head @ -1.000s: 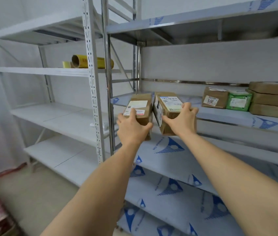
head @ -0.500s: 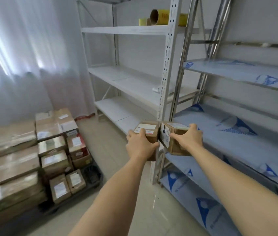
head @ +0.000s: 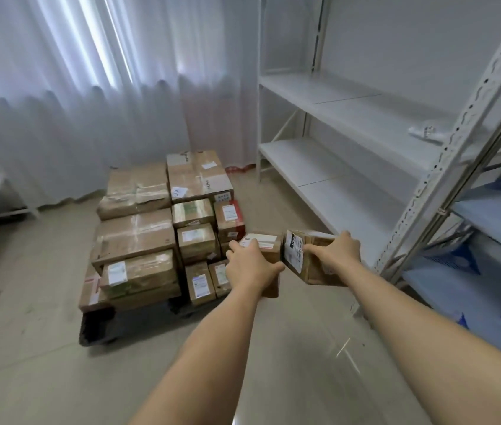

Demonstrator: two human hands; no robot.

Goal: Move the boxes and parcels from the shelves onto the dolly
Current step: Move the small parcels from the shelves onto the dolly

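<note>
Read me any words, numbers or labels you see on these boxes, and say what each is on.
None can be read.
Label on the left hand's box: blurred.
Label on the right hand's box: blurred.
Labels and handwriting on the dolly's boxes: too small, blurred.

Taped cardboard boxes point(head: 138, 240), glossy floor point(head: 304, 348), seemingly painted-metal shelves point(head: 350, 105).

Nothing can be read with confidence. The large brown cardboard box point(head: 197, 176) at the twelve o'clock end of the stack bears handwritten marks too blurred to make out. White shipping labels on the two small brown cardboard boxes point(head: 300, 256), held at three o'clock of the stack, show only illegible print.
</note>
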